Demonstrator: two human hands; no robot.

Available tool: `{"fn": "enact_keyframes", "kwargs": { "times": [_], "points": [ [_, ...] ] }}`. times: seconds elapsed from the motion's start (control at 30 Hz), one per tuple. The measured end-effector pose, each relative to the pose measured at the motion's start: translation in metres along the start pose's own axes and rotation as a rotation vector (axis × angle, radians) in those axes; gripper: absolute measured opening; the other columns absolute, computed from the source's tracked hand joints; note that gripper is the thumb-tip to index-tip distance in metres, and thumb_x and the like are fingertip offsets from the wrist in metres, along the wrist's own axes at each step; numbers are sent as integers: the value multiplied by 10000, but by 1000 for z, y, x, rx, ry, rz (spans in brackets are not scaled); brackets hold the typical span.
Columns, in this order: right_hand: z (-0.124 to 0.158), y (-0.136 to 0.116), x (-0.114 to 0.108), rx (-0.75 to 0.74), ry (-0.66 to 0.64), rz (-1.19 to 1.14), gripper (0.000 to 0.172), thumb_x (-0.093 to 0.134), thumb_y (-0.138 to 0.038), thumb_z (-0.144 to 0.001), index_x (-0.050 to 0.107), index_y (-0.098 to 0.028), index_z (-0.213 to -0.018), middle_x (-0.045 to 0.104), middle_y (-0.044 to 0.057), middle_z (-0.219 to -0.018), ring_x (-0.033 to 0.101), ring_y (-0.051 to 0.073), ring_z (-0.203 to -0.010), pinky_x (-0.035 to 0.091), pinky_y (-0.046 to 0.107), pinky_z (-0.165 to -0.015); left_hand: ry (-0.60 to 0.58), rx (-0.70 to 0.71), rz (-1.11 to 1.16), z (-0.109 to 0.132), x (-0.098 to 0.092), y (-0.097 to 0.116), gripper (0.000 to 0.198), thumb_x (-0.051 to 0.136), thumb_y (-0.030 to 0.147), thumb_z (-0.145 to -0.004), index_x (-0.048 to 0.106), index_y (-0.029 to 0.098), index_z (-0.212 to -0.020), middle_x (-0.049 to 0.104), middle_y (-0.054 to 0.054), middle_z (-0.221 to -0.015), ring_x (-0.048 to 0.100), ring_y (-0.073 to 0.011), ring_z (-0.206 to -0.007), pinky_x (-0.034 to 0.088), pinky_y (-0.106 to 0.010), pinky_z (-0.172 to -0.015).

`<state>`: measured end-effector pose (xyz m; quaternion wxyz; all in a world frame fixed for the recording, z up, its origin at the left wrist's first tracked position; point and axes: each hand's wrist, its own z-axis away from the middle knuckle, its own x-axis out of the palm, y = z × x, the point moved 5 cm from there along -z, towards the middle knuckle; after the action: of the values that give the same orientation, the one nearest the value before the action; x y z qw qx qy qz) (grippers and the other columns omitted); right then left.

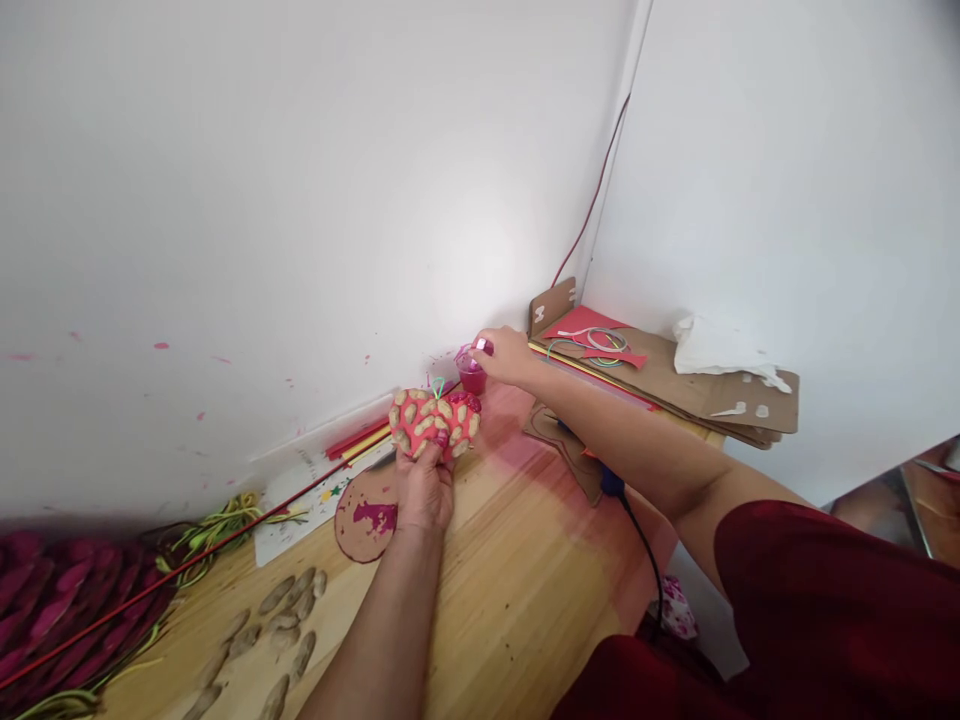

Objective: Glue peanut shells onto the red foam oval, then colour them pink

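Observation:
My left hand [426, 490] grips the lower edge of a red piece [430, 437] covered with peanuts, its thumb on the front. A green loop stands at the top of the piece, and some peanuts at its upper right are painted magenta. Above and to the right, my right hand [504, 355] is closed on a small whitish thing, perhaps a brush, at the mouth of a cup of magenta paint [472, 377]. The lower part of that thing is hard to make out.
Loose peanuts [285, 618] lie on the wooden table [517, 600] at lower left, near a paint-stained round cardboard [367, 515]. Stacked cardboard [667, 375] with a white cloth [724, 350] is at right. A blue tool [611, 482] with a black cord lies under my right forearm.

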<state>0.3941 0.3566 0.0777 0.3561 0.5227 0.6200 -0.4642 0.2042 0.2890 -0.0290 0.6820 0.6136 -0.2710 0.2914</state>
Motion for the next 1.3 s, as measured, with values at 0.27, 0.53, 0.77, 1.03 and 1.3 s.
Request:
{"fn": "enact_keyframes", "kwargs": {
  "times": [0.27, 0.53, 0.77, 1.03, 1.3],
  "points": [
    [13, 2, -15, -13, 156, -168, 215, 573, -339, -925, 728, -199, -975, 760, 85, -969, 637, 271, -989, 417, 389, -876, -39, 0, -26, -2, -1, -2, 546, 830, 129, -677, 652, 277, -1172, 734, -64, -1176, 716, -189, -1024, 594, -291, -828],
    [77, -3, -58, -56, 388, -420, 195, 560, -329, -930, 701, -196, -918, 717, 20, -791, 625, 175, -725, 441, 289, -705, -46, -8, -30, -1, -1, -2, 495, 845, 151, -670, 678, 269, -1121, 739, -62, -1180, 710, -195, -1037, 597, -302, -826],
    [134, -24, -61, -139, 395, -533, 134, 577, -305, -933, 667, -221, -880, 717, 22, -803, 643, 173, -720, 475, 297, -687, -105, 31, -88, 3, 3, -2, 517, 861, 207, -678, 658, 283, -1148, 723, -58, -1213, 697, -206, -1089, 584, -346, -899],
    [139, -33, -46, -191, 349, -484, 49, 629, -254, -893, 660, -227, -866, 725, 38, -815, 653, 213, -802, 479, 345, -769, -142, 100, -64, 5, 9, 0, 537, 895, 212, -636, 678, 245, -1126, 730, -71, -1206, 685, -200, -1113, 535, -345, -989],
    [140, -31, -38, -225, 342, -449, 52, 634, -264, -895, 655, -216, -892, 729, 51, -843, 649, 217, -806, 468, 347, -770, -184, 157, -114, 5, 9, -1, 590, 889, 247, -660, 657, 260, -1201, 723, -67, -1231, 694, -179, -1088, 522, -323, -991]
  ]
}}
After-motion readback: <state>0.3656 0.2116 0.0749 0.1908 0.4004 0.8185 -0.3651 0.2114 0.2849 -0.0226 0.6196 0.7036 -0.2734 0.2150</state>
